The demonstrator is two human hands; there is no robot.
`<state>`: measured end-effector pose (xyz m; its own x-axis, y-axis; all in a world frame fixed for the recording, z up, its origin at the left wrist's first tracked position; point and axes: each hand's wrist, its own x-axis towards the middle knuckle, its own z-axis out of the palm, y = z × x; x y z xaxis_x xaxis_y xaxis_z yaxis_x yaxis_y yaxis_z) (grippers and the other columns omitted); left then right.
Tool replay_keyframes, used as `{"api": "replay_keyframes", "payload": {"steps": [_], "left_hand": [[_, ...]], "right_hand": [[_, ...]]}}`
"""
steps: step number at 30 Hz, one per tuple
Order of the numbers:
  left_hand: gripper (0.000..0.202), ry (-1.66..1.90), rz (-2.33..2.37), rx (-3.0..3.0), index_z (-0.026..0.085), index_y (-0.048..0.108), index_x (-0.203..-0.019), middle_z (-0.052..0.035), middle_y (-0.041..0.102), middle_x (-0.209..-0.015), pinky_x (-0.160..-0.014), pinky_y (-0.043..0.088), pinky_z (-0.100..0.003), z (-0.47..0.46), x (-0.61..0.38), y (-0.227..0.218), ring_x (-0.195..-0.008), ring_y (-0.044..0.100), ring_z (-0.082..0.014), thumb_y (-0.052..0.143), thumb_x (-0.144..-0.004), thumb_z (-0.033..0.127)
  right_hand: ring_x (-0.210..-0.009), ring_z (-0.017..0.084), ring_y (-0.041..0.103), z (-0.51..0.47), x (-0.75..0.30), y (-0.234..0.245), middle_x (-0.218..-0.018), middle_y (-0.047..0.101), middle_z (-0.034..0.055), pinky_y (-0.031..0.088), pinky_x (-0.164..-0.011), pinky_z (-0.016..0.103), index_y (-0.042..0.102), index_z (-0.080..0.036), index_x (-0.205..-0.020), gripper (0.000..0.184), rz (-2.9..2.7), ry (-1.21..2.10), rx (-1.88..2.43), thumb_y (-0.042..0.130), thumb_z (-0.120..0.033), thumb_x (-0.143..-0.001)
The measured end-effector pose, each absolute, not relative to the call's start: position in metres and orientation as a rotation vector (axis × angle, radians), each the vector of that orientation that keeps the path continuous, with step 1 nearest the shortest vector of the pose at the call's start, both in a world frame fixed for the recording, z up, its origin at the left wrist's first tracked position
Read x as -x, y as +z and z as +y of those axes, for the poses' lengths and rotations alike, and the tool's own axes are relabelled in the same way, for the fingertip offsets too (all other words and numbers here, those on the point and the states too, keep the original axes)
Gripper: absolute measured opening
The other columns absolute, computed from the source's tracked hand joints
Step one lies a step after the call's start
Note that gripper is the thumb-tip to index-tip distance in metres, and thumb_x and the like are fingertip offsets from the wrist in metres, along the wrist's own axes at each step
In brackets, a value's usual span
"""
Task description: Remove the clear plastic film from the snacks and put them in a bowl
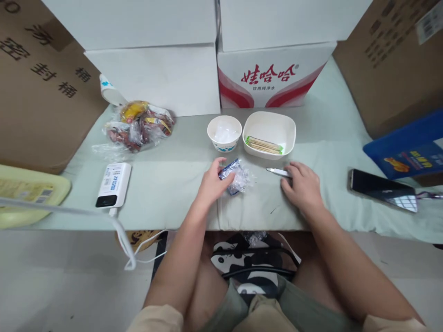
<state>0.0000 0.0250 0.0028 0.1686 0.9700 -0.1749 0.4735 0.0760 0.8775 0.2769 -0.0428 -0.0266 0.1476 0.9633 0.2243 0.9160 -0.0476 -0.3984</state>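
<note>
Between the thumb and fingers of my left hand (213, 183) is a small dark-blue packet in crinkled clear plastic wrap (239, 179). My right hand (303, 186) lies low on the cloth, its fingers closed on the rear end of a small knife (278, 172) with a pale handle, the blade pointing left. Just beyond my hands stands a white paper bowl (211, 131) with blue print, holding clear crumpled plastic. Touching or nearly touching it is a rounded white tub (291, 138), in which several thin wooden sticks in green-ended wrappers (263, 145) lie.
Plastic-wrapped snack packs (141, 127) lie at the back left, near a white power bank (114, 184) with a cable. A phone (382, 189) and a blue package (408, 150) are at right. White cartons (273, 76) line the back; brown boxes (41, 101) flank the sides.
</note>
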Motion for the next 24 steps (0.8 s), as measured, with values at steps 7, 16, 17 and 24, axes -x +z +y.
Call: {"api": "replay_keyframes", "payload": {"steps": [7,16,17,24], "left_hand": [[0.090,0.647,1.279,-1.723,0.021,0.037,-0.151,-0.0122,0.063,-0.128,-0.099,0.048,-0.038,0.016,-0.012,0.002,-0.109,0.064,-0.0262,0.078,-0.071,0.029],[0.095,0.768,1.200,-1.764,0.027,0.033,-0.153,-0.0125,0.062,-0.131,-0.102,0.050,-0.047,0.007,-0.030,-0.014,-0.113,0.065,-0.0285,0.080,-0.071,0.023],[0.093,0.777,1.185,-1.778,0.028,0.034,-0.152,-0.0121,0.062,-0.132,-0.102,0.050,-0.046,0.008,-0.030,-0.015,-0.115,0.065,-0.0284,0.080,-0.071,0.022],[0.083,0.827,1.181,-1.740,0.027,0.041,-0.148,-0.0106,0.063,-0.130,-0.095,0.054,-0.041,0.018,-0.021,-0.021,-0.109,0.067,-0.0255,0.077,-0.074,0.028]], "right_hand": [[-0.074,0.028,0.067,-0.055,-0.277,-0.009,-0.086,0.074,0.0085,0.052,-0.074,0.045,0.067,-0.025,-0.105,0.030,-1.520,0.488,1.907,0.055,-0.046,-0.089],[-0.048,0.013,0.059,-0.066,-0.196,-0.003,-0.073,0.074,0.0001,0.044,-0.048,0.024,0.046,-0.025,-0.088,0.042,-1.082,1.265,1.495,0.068,-0.059,-0.080],[-0.048,0.012,0.059,-0.064,-0.195,-0.004,-0.072,0.073,-0.0003,0.043,-0.047,0.023,0.046,-0.025,-0.087,0.039,-1.114,1.257,1.519,0.067,-0.057,-0.081],[-0.046,0.012,0.057,-0.066,-0.204,-0.005,-0.066,0.070,-0.0024,0.043,-0.043,0.022,0.047,-0.025,-0.084,0.036,-1.179,1.470,1.604,0.070,-0.052,-0.078]]}}
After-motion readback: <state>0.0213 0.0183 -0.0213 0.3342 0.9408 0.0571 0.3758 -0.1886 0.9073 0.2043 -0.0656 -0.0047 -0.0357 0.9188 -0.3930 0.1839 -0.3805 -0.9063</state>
